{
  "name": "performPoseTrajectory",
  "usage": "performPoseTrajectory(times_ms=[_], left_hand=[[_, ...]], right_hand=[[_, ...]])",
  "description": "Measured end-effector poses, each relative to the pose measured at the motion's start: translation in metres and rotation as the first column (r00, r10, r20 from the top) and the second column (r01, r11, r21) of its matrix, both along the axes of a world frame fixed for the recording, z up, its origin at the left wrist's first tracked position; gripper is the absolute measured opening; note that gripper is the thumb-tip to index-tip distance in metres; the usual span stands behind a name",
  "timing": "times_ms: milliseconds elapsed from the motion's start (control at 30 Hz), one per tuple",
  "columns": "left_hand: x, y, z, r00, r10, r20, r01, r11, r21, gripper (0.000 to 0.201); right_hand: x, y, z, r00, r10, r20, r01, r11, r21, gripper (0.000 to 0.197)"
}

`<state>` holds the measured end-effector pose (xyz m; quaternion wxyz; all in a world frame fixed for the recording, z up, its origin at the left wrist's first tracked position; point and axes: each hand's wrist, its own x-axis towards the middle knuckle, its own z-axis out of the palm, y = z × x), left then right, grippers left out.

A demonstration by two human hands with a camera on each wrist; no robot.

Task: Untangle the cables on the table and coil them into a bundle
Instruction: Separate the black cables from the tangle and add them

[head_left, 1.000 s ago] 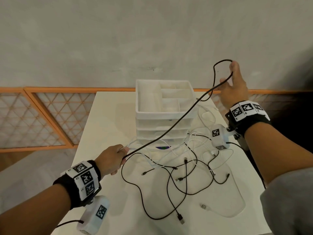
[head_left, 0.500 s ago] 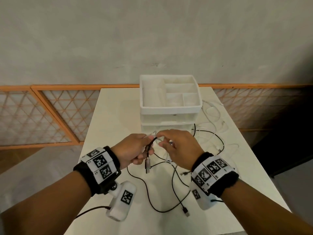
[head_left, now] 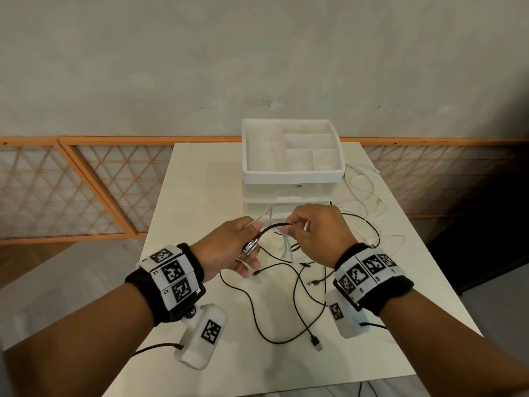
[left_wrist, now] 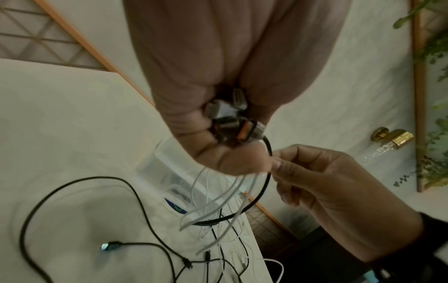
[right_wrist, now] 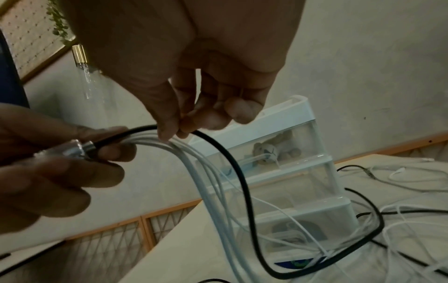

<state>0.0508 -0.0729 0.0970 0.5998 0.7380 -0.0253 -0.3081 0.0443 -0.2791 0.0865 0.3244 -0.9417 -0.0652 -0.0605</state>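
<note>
Both hands hover over the middle of the counter (head_left: 183, 196). I see my left hand (head_left: 229, 247), at about 9 o'clock of the tangle, with its grip clamped on a cluster of plugs (left_wrist: 230, 114): several silver connectors and one with an orange insert, their white cables (right_wrist: 194, 162) and one black cable (right_wrist: 232, 162) fanning out of the fist. My right hand (head_left: 317, 233), just beside it at 3 o'clock, has thumb and forefinger together on the black cable close to its silver plug; the other fingers (right_wrist: 242, 111) curl loosely. From that pinch the black cable arcs down to the counter and loops in front of the white drawer organiser (head_left: 292, 167), which stands at 12 o'clock with its top tray divided into compartments. More loose black cables (head_left: 286, 310) sprawl on the counter at 6 o'clock below my hands, and thin white ones (head_left: 360, 190) lie at 2 o'clock beside the organiser. I cannot tell how many white cables the left hand holds.
</note>
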Motion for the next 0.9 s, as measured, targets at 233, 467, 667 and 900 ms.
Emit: performPoseTrajectory(times_ms=[233,467,667,900], left_hand=[[0.000,-0.004,0.007,0.988,-0.129,0.083,0.121,0.988,0.095,0.032],[-0.005,0.006,0.017,0.904,-0.384,0.186,0.316,0.896,0.313,0.033],[-0.007,0.011,0.003,0.807,-0.564,0.172,0.339,0.683,0.647,0.026],[-0.006,0.012,-0.011,0.870,-0.470,0.148,0.254,0.686,0.682,0.021]], right_hand=[[-0.006,0.019,0.005,0.968,0.226,-0.106,-0.222,0.974,0.047,0.057],[0.019,-0.019,-0.007,0.957,-0.054,-0.284,-0.068,0.913,-0.402,0.014],[0.026,-0.032,-0.004,0.948,-0.209,0.241,0.257,0.948,-0.188,0.012],[0.012,-0.025,-0.031,0.998,-0.049,0.028,0.052,0.989,-0.138,0.009]])
